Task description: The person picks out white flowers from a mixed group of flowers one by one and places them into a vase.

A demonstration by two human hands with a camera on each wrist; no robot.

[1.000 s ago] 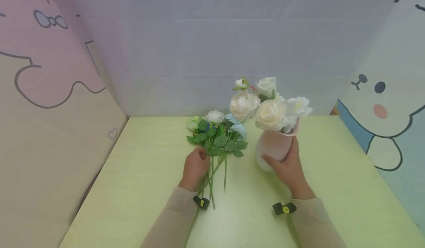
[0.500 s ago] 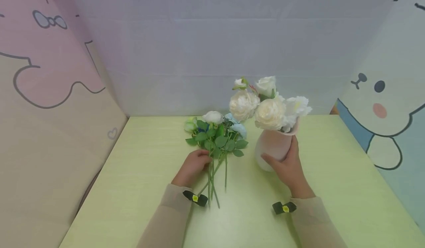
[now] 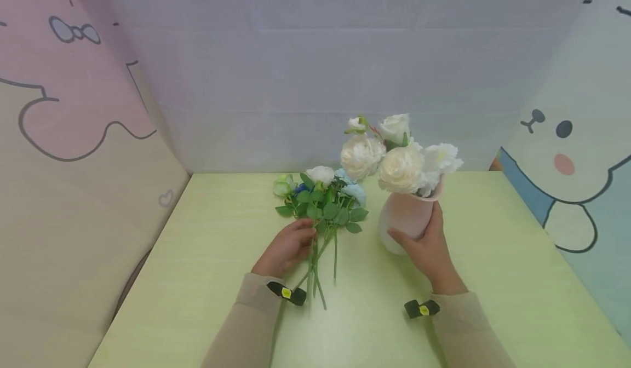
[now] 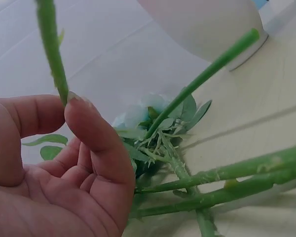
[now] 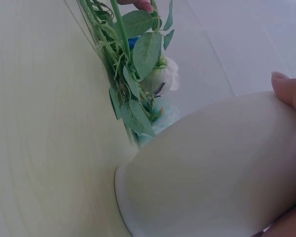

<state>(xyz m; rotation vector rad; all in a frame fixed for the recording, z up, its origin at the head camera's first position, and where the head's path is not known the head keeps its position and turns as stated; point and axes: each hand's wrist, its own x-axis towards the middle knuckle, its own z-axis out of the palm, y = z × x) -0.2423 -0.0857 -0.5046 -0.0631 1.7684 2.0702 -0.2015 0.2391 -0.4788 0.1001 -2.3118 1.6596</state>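
Observation:
My left hand [image 3: 288, 245] pinches a green flower stem [image 4: 52, 49] between thumb and index finger, its other fingers curled below. Around it lies a loose bunch of artificial flowers with green leaves [image 3: 330, 210], a white bloom [image 3: 320, 174], pale blue blooms [image 3: 354, 193] and a greenish bud [image 3: 283, 185]. Bare stems [image 4: 246, 173] cross beside the hand. My right hand [image 3: 431, 247] grips the side of a pale pink vase [image 3: 401, 220], thumb in front and fingers behind. Cream peonies [image 3: 401, 170], a white rose [image 3: 396, 128] and a ruffled white flower [image 3: 441, 159] stand in the vase.
The pale yellow table [image 3: 207, 231] carries everything. A plain grey backdrop [image 3: 296, 72] rises behind it. Cartoon-printed panels flank it at left [image 3: 74, 121] and right [image 3: 581, 127]. Small dark cameras [image 3: 298, 295] sit at both wrists.
My left hand has shifted slightly left and opened from a tighter curl, then pinched at the stems. The white bloom and leaves nudged right. My right hand and the vase stay put.

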